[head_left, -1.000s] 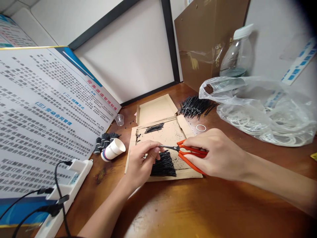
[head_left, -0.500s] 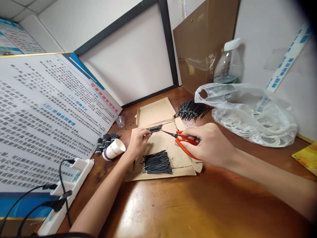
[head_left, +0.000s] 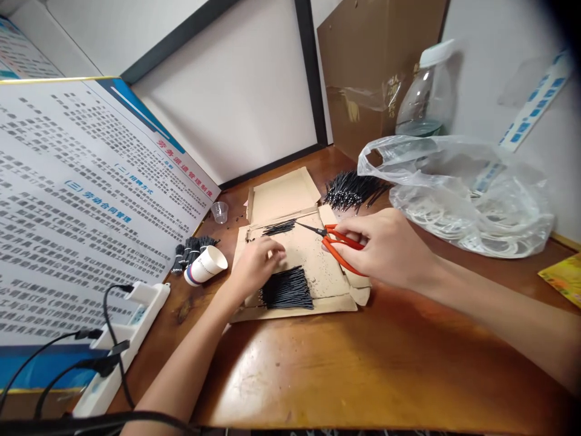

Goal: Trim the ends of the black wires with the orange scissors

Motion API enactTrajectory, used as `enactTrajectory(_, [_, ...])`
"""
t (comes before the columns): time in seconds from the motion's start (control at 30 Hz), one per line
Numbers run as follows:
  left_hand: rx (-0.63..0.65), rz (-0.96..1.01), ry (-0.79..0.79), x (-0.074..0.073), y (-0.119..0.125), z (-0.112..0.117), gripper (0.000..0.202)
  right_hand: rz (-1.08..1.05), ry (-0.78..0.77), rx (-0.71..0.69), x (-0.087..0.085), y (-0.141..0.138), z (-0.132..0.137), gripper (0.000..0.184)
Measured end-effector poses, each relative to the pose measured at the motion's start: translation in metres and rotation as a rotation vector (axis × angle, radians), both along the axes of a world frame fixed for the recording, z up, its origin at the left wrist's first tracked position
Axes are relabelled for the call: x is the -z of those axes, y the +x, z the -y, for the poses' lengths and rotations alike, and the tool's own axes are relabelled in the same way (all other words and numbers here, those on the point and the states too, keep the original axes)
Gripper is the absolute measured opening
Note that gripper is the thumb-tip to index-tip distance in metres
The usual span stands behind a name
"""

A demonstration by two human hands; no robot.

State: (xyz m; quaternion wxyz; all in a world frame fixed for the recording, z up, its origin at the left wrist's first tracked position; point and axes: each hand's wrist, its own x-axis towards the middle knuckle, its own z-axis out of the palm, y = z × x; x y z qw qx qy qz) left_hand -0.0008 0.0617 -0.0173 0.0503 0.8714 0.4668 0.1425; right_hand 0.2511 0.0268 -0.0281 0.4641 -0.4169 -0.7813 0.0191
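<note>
My right hand (head_left: 390, 245) grips a pair of scissors (head_left: 340, 242) with red handles and thin dark blades, the tips pointing left. Close to those tips lies a small row of short black wires (head_left: 279, 227) on a flattened cardboard sheet (head_left: 324, 272). My left hand (head_left: 258, 263) hovers over the cardboard's left part with fingers curved and apart, and I see nothing in it. Just below that hand is a larger, neatly lined-up row of black wires (head_left: 288, 289). Small dark bits are scattered on the cardboard.
Behind the cardboard lies a heap of black wires (head_left: 354, 189). A clear plastic bag (head_left: 472, 212) of white cords and a bottle (head_left: 424, 103) stand right. Left are a paper cup (head_left: 206, 266), tied black bundles (head_left: 193, 251), a small clear cup (head_left: 219, 212) and a power strip (head_left: 122, 345).
My left hand has left the small upper row of wires and come down toward the larger row, its fingers parting. The scissors stay at nearly the same place. The view has shifted slightly.
</note>
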Motion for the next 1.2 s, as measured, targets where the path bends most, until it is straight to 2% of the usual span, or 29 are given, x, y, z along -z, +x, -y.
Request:
enactTrajectory(0.07, [0.058, -0.03, -0.066, 0.003, 0.0, 0.019, 0.008, 0.0, -0.012, 0.006, 0.001, 0.0, 0.0, 0.021])
enactTrajectory(0.17, [0.041, -0.031, -0.106, 0.009, 0.003, 0.031, 0.012, 0.004, -0.052, 0.029, 0.002, 0.001, 0.001, 0.022])
enactTrajectory(0.37, [0.023, 0.035, -0.085, 0.014, 0.003, 0.029, 0.015, 0.018, -0.097, 0.037, 0.003, 0.002, 0.001, 0.022])
enactTrajectory(0.57, [0.017, 0.019, -0.084, 0.018, -0.001, 0.029, 0.011, 0.048, -0.12, 0.007, 0.001, 0.0, 0.005, 0.018])
enactTrajectory(0.73, [0.042, 0.026, -0.066, 0.015, 0.002, 0.031, 0.015, 0.044, -0.115, 0.006, 0.001, 0.0, 0.005, 0.017])
enactTrajectory(0.93, [-0.016, 0.204, -0.103, -0.001, 0.006, 0.038, 0.012, 0.019, -0.146, -0.052, 0.0, -0.001, 0.006, 0.017])
enactTrajectory(1.07, [-0.105, 0.418, -0.244, -0.008, 0.009, 0.043, 0.006, 0.045, -0.187, -0.119, -0.001, -0.002, 0.008, 0.021])
enactTrajectory(1.2, [-0.087, 0.637, -0.379, -0.009, 0.012, 0.047, 0.011, 0.06, -0.197, -0.167, -0.003, -0.004, 0.009, 0.023])
